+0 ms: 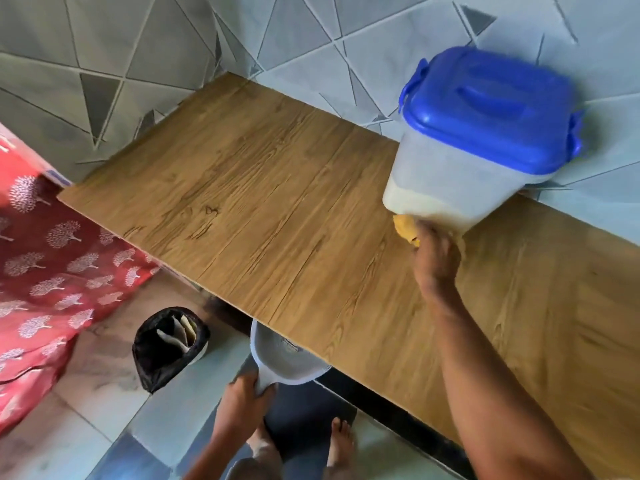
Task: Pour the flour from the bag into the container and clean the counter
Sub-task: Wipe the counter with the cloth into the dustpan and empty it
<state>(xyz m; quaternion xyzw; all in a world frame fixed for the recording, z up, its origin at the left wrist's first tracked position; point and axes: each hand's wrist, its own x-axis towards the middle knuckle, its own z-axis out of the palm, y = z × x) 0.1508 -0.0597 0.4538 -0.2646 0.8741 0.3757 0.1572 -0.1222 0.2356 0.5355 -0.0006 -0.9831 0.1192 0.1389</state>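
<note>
A translucent container (446, 181) with a shut blue lid (491, 109) stands at the back right of the wooden counter (259, 202), with pale flour in its bottom. My right hand (437, 258) presses a yellow cloth (406, 230) on the counter right at the container's base. Below the counter's front edge, my left hand (247, 400) grips the handle of a grey dustpan (284, 358), whose pan is partly tucked under the edge. A crumpled paper bag (180, 332) sticks out of the bin on the floor.
A black-lined bin (166, 351) stands on the tiled floor left of the dustpan. Red patterned fabric (52, 271) hangs at the far left. Tiled walls close the counter at the back and right. My bare feet (341, 441) stand on a dark mat.
</note>
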